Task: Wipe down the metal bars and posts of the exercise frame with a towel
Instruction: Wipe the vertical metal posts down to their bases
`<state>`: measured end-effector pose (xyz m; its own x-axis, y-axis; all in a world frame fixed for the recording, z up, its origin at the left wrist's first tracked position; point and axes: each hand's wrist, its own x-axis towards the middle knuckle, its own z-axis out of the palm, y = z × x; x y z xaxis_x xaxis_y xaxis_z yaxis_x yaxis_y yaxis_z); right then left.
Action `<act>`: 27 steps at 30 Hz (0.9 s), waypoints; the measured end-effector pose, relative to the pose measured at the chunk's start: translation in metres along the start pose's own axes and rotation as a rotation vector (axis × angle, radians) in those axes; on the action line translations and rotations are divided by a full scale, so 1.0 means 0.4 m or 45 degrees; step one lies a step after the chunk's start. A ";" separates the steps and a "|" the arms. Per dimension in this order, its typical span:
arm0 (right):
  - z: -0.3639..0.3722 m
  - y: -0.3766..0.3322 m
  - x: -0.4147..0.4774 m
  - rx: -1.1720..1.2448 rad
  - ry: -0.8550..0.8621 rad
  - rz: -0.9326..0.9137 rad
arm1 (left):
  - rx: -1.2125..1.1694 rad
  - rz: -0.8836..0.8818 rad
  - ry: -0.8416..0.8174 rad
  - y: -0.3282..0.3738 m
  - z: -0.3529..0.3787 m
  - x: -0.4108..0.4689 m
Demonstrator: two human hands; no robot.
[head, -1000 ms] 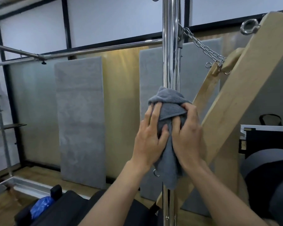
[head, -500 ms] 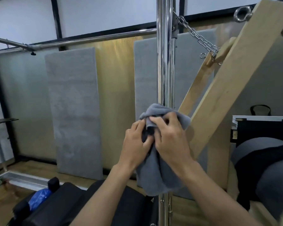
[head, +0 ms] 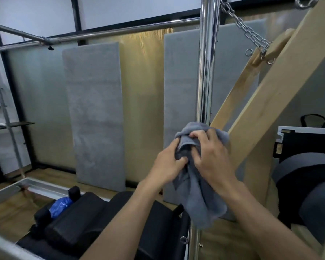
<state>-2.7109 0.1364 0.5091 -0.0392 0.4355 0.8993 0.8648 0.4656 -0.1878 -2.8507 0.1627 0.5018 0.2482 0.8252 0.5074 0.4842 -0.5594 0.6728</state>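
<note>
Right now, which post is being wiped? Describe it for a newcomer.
Start at the slanted wooden beam on the right; just left of it stands a shiny chrome post spanning the view's height. The left hand and right hand grip a grey towel bunched against it. Unlike the thin dull post far left, it has a chain attached near the top.

Grey-blue towel [head: 199, 199], shiny chrome post [head: 206, 72], pale wooden beams [head: 281, 87], grey panels [head: 96, 113].

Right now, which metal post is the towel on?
The shiny centre post: left hand and right hand grip the grey towel round it. The thin far-left post is bare.
</note>
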 end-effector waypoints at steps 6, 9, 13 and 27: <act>-0.002 0.027 -0.064 0.062 0.043 0.121 | -0.134 -0.046 0.147 0.017 0.060 -0.031; 0.004 0.027 -0.152 0.175 -0.139 0.256 | -0.106 -0.073 0.032 -0.033 0.071 -0.097; -0.007 -0.003 -0.043 -0.062 -0.113 0.082 | -0.059 -0.061 0.066 -0.007 0.028 -0.056; 0.037 -0.031 -0.193 -0.059 -0.076 0.390 | 0.061 0.096 0.079 -0.093 0.109 -0.130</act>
<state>-2.7260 0.1086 0.4362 0.1983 0.5951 0.7788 0.8627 0.2710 -0.4269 -2.8449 0.1439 0.4269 0.2336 0.7737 0.5889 0.5058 -0.6139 0.6060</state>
